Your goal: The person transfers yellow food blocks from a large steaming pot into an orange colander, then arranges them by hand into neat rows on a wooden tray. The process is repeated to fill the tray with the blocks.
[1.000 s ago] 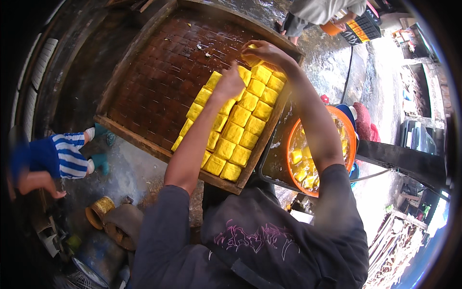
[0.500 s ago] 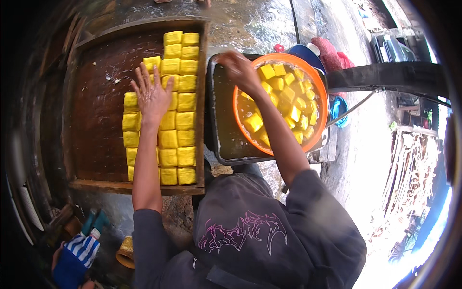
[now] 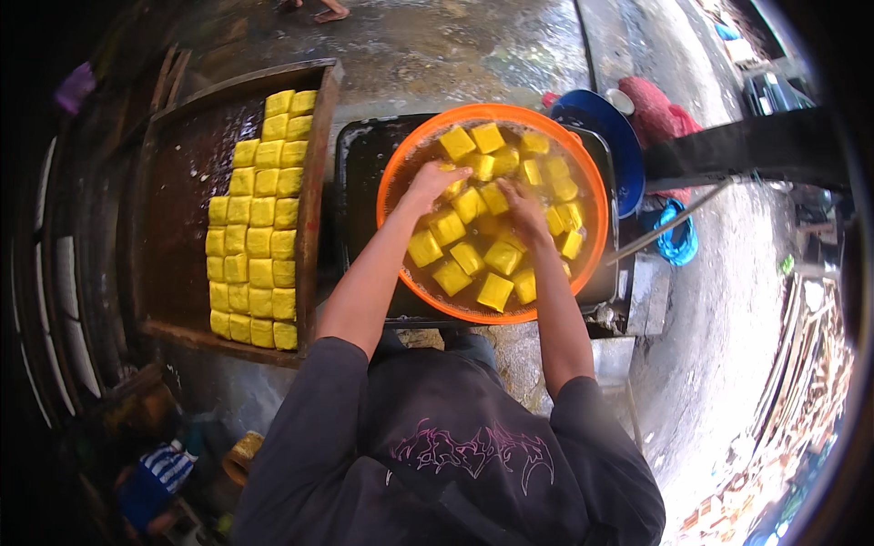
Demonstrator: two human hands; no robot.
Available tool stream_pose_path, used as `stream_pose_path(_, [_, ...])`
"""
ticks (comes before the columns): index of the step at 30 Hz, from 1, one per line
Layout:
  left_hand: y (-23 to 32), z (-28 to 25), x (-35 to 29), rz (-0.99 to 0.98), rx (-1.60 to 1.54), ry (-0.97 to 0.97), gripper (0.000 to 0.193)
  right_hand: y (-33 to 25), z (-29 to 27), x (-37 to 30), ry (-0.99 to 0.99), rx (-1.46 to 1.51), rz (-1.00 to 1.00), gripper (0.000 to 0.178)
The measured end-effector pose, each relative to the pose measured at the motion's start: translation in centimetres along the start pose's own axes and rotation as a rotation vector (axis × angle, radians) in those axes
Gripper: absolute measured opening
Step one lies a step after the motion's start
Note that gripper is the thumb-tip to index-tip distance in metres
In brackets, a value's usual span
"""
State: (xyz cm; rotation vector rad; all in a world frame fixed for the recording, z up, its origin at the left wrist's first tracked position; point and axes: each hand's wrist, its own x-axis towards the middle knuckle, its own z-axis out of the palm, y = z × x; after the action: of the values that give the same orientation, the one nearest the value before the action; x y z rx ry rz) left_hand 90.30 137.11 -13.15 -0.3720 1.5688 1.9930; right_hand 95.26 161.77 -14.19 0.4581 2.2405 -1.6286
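Observation:
Yellow tofu blocks (image 3: 494,292) float in cloudy liquid in a round orange basin (image 3: 390,173). At the basin's left side, my left hand (image 3: 428,188) closes around a tofu block (image 3: 452,186). My right hand (image 3: 525,212) dips in near the middle, its thumb against another tofu block (image 3: 494,197); the other fingers are partly hidden by the hand and the liquid. Off to the left, tofu blocks (image 3: 259,242) sit in close rows along the right side of a wooden tray (image 3: 173,227), with neither hand touching them.
The basin rests in a dark rectangular tub (image 3: 357,164) of liquid. Beyond it on the right are a blue basin (image 3: 624,150), a red sack (image 3: 657,109) and a dark beam (image 3: 756,146). Another person (image 3: 150,487) is at lower left; a bare foot (image 3: 333,14) shows at the top.
My left hand has left the tofu rows in the tray and moved right into the orange basin. My right hand has come down from the tub's far edge into the basin. The view has shifted right.

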Motion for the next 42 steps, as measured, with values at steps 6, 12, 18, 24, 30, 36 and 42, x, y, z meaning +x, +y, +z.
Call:
stream_pose_path(6, [3.9,-3.5,-9.1,0.194,-0.748,-0.153,0.034,-6.6,1.7,-2.9,-0.537,0.986,0.117,0.04])
stream_pose_path(12, [9.2,-23.5,-25.3,0.589,-0.745,0.265,0.04,-25.9,24.1,-3.9,-0.808,-0.097,-0.489,0.046])
stream_pose_path(18, [9.8,-42.1,-29.2,0.58,-0.433,0.926,0.042,-38.8,52.9,-0.7,-0.899,-1.103,-0.875,0.077])
stream_pose_path(24, [10.5,-44.9,-27.0,0.641,0.073,0.658,0.053,-38.9,54.1,2.4,-0.996,-0.118,-0.192,0.056])
stream_pose_path(30, [9.2,-45.3,-25.0,0.585,0.447,0.591,0.067,-41.2,55.5,3.0,-0.771,-1.112,-1.042,0.046])
stream_pose_path(36, [8.3,-46.9,-21.4,0.762,0.612,0.398,0.071,-38.4,53.9,2.9,-0.593,-1.002,-0.936,0.037])
stream_pose_path(42, [8.6,-39.2,-24.2,0.32,1.696,0.898,0.066,-22.0,29.2,-2.5,-0.023,-0.26,-0.774,0.032])
